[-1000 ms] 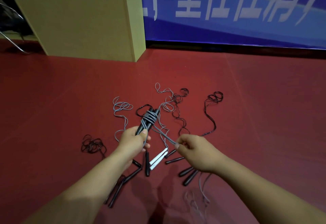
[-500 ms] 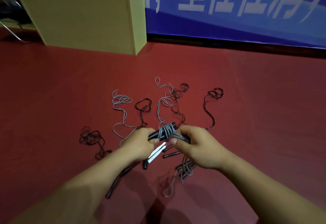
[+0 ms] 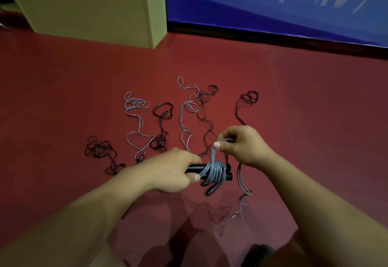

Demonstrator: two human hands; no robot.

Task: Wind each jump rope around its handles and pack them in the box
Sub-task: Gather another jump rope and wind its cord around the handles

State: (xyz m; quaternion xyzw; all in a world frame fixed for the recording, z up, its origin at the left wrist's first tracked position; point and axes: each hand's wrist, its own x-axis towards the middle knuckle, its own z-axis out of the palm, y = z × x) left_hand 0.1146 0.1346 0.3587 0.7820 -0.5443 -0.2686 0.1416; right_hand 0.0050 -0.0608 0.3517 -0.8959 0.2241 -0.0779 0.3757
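While the handles (image 3: 210, 172) lay tilted up and away a second ago, they now sit level, pointing right, with a thick band of grey rope (image 3: 215, 173) coiled round their right half. More turns show than before, so the winding of this rope looks well along. The left hand (image 3: 172, 171) grips the handles at their left end, fingers curled round them. The right hand (image 3: 239, 146), which half a second ago was down against the coil, has lifted just above and to the right of it and pinches a strand drawn up taut from the wraps. A loose tail (image 3: 241, 193) hangs from that hand to the floor (image 3: 63, 98) near the person, so some length is left to wind, or to tuck. Beyond the hands, other ropes (image 3: 136, 119) lie unwound on the floor, grey and dark, with spare handles (image 3: 212, 189) just below the bundle. At far left stands the box (image 3: 84, 4), well apart; nothing visible is packed yet.
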